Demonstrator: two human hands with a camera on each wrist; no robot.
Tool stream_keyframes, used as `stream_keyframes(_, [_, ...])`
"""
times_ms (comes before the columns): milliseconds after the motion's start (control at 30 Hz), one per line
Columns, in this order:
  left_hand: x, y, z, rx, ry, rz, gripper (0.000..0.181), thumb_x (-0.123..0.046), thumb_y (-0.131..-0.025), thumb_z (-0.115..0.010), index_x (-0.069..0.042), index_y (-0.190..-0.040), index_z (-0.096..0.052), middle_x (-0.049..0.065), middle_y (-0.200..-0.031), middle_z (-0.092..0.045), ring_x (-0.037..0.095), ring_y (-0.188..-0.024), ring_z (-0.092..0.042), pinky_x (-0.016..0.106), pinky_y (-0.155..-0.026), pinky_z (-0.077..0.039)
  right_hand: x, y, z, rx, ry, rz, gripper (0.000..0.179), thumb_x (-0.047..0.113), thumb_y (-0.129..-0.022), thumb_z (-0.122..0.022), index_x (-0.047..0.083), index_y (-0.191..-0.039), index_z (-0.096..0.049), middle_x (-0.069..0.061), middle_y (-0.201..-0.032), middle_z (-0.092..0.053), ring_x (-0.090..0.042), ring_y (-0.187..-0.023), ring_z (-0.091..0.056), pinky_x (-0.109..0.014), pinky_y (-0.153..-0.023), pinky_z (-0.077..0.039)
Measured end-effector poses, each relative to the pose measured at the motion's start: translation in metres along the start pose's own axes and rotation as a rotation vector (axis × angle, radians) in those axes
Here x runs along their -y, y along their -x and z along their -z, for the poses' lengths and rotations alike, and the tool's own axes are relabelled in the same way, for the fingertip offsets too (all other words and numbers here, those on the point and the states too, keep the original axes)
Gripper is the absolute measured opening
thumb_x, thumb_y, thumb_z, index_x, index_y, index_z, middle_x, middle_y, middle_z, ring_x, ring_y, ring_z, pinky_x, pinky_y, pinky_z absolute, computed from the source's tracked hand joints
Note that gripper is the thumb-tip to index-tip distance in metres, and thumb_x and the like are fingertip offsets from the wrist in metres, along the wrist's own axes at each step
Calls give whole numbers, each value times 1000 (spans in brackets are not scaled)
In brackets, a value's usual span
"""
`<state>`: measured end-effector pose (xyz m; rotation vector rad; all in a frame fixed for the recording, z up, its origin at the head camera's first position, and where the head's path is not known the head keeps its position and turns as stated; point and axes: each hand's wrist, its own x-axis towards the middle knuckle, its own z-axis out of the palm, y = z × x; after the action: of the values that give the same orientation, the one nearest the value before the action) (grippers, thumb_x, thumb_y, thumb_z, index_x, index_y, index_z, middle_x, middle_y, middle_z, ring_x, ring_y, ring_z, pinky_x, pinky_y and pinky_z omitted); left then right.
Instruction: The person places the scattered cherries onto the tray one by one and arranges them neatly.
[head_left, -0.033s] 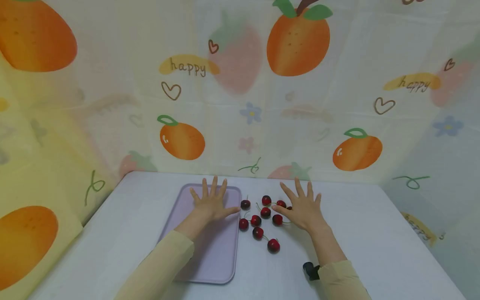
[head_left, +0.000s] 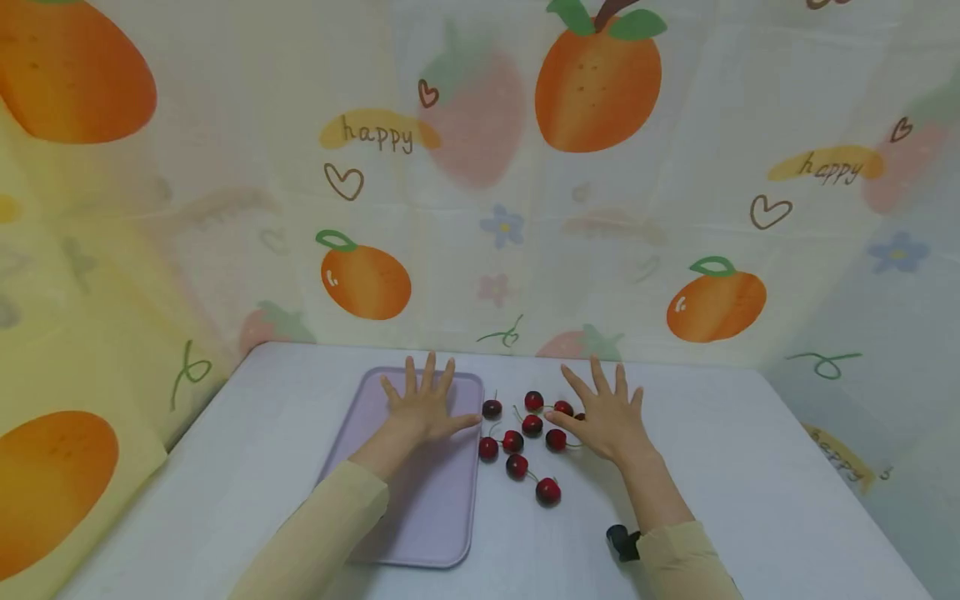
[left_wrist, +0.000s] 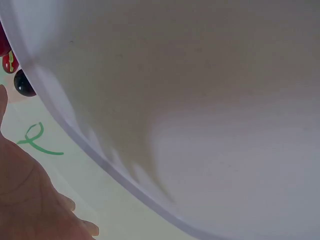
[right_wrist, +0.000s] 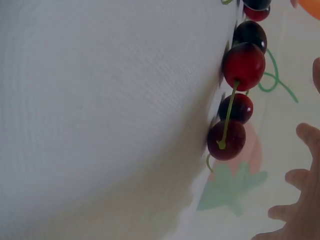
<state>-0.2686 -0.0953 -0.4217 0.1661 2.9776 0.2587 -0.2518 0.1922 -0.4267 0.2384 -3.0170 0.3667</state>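
Note:
My left hand [head_left: 420, 415] is held over the lilac tray [head_left: 427, 521], fingers straight and spread, with the thumb tip at the tray's right rim. Close to that thumb lies one dark red cherry [head_left: 492, 409]. Several more cherries with green stems are scattered right of the tray, among them a front one [head_left: 548, 492]. My right hand [head_left: 611, 421] is spread wide at the right side of the group, its thumb near a cherry [head_left: 556, 440], and it partly hides another. In the right wrist view, cherries [right_wrist: 244, 66] sit beyond the spread fingers [right_wrist: 287, 212]. Neither hand holds anything.
The white table [head_left: 750, 500] runs back to a hanging cloth [head_left: 585, 275] printed with oranges, strawberries and the word happy. At the right cuff sits a small black object [head_left: 621, 543]. The tray's raised rim [left_wrist: 100, 160] curves across the left wrist view.

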Motion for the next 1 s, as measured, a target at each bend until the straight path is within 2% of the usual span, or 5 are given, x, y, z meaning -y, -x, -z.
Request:
stream_keyframes(333, [21, 4, 4, -7, 55, 46, 103, -78, -84, -47, -22, -160, -6, 16, -167, -1, 50, -152, 2, 82, -111, 2, -7, 0, 0, -58, -46, 3, 81, 69, -90, -49, 24, -155, -32, -23, -163, -20, -58, -144, -24, -81, -106, -25])
stream_keyframes(500, [59, 23, 24, 19, 225, 106, 100, -73, -87, -47, -11, -159, -14, 29, -162, -14, 61, -145, -12, 86, -105, -10, -19, 3, 6, -96, -228, -5, 71, 57, -95, -52, 9, -147, -45, -27, -151, -41, -52, -135, -41, -70, -108, -36])
stream_keyframes(700, [120, 39, 41, 120, 458, 112, 98, -69, -94, -37, 4, -155, -13, 39, -155, -19, 64, -139, -23, 73, -108, -32, -36, 9, 12, -131, -415, -36, 44, 38, -97, -60, 6, -126, -64, -19, -128, -64, -39, -117, -61, -55, -101, -49])
stream_keyframes(867, [160, 42, 43, 249, 740, 99, 93, -66, -96, -37, -3, -158, -10, 32, -158, -20, 54, -138, -35, 58, -100, -49, -46, 14, 13, -98, -487, -75, 32, 31, -96, -63, 9, -117, -69, -11, -114, -73, -29, -106, -67, -40, -88, -53])
stream_keyframes(1000, [182, 41, 37, 271, 870, 108, 85, -63, -97, -40, -6, -156, -19, 30, -151, -33, 41, -128, -47, 44, -96, -54, -48, 16, 9, -3, -547, -104, 30, 29, -96, -63, 9, -117, -69, -11, -112, -73, -24, -97, -68, -29, -78, -53])
